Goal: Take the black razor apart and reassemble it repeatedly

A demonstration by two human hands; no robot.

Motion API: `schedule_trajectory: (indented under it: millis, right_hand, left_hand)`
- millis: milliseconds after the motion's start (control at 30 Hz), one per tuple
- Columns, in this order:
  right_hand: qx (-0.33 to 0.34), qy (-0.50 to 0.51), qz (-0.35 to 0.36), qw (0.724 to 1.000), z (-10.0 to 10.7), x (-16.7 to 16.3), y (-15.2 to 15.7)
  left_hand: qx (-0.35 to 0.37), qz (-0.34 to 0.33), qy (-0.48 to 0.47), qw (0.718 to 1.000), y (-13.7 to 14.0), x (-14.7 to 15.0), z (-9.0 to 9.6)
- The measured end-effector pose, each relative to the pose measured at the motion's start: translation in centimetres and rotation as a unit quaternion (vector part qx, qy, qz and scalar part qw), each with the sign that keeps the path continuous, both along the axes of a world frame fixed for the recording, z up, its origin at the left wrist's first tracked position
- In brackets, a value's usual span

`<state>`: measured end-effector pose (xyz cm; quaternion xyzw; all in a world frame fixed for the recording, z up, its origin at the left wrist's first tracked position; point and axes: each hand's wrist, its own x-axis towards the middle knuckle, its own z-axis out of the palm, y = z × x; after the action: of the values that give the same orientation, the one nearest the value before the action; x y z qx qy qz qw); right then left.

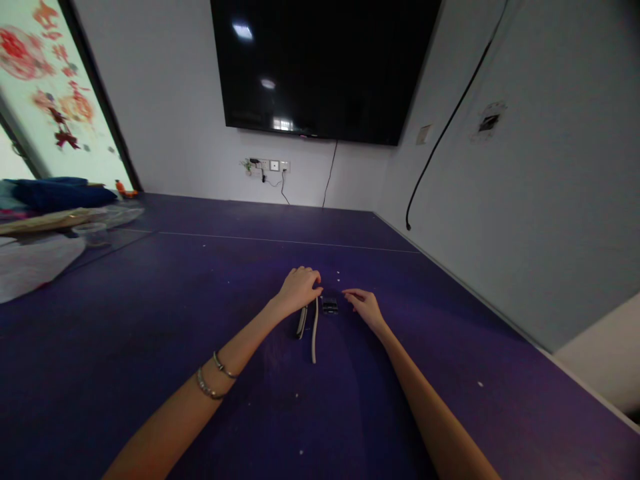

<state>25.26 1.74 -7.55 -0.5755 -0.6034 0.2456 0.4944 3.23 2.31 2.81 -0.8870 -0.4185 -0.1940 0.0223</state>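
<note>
My left hand [300, 288] reaches over a purple surface, thumb and forefinger curved with a small gap between them. Its thumb is by the upper end of a pale cord [315, 333], which lies lengthwise; whether they touch is unclear. Partly under this hand is a dark and pale strip-like bundle [301, 323], its upper end hidden. Just right of the cord sits a small black object [330, 305] with paler edges, too small to name. My right hand [365, 307] hovers to the right of it, fingers loosely extended to the left, with nothing visible in them.
Blue cloth [65, 193], a clear plastic cup [93, 233] and white plastic sheeting [37, 263] lie at the left. A large television [325, 67] hangs on the far wall above sockets [274, 165]. A black cable [440, 137] dangles along the right wall.
</note>
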Motion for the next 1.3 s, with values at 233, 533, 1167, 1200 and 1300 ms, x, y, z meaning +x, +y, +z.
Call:
schedule_trajectory:
  millis: [233,533,1167,1200,1300]
  right_hand:
    - [-0.007,0.021,-0.001,1.0,-0.3,0.0,0.1]
    - [-0.006,0.002,-0.003,1.0,-0.4,-0.1,0.4]
    - [0.001,0.09,-0.006,0.996,0.4,-0.4,-0.4]
    - [0.008,0.11,-0.013,0.994,0.7,-0.5,-0.5]
    - [0.022,0.187,-0.04,0.981,1.8,-1.4,-0.5]
  left_hand:
    - [-0.158,0.086,0.077,0.981,-1.8,-2.1,0.5]
    - [-0.188,0.12,0.137,0.965,-3.7,-2.2,-3.2]
    - [-0.146,0.142,0.101,0.974,-3.6,-1.8,-5.0]
    - [-0.144,0.143,0.093,0.975,-3.6,-1.8,-4.8]
    - [-0.135,0.148,0.072,0.977,-3.7,-1.8,-4.2]
